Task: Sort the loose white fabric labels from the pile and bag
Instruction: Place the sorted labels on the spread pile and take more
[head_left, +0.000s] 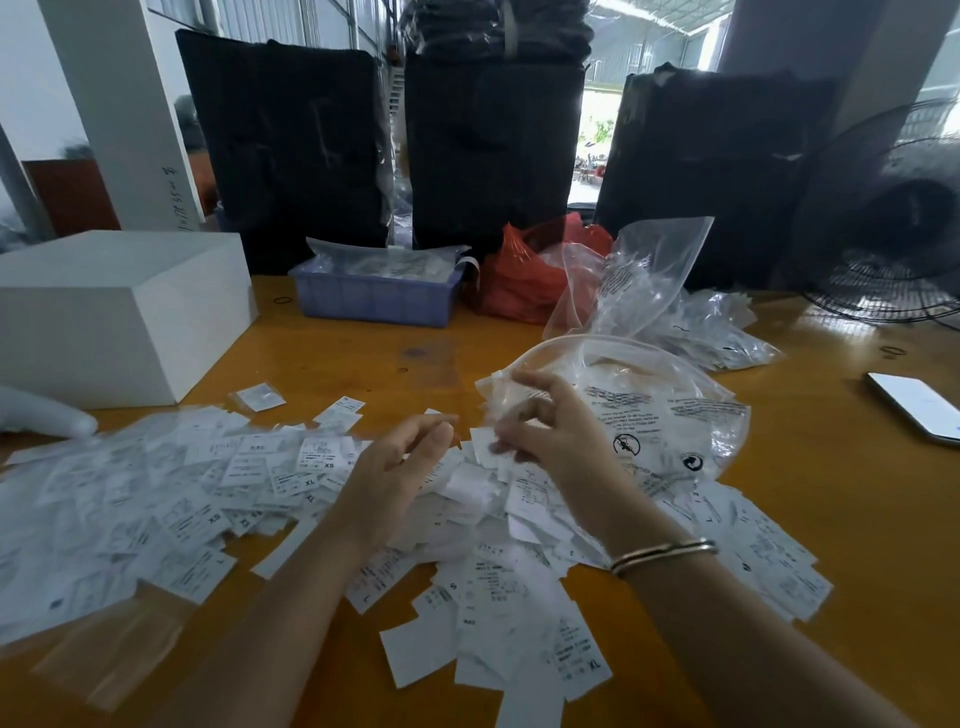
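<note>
1. I'm seeing the pile of white labels lying spread across the orange worktop, left to right, under both forearms.
2. My right hand is hovering over the pile's far middle, its grip narrow and pinching a small bunch of labels at the fingertips; motion blur, so I can't tell how many.
3. The clear zip bag is lying just behind and to the right of that hand, mouth facing it, touching the pile's edge.
4. My left hand is hanging just left of the right one, fingers loosely curled, holding nothing I can make out, labels directly beneath.
5. Further back: white box on the left, blue tray, red bag, phone at the right edge.
</note>
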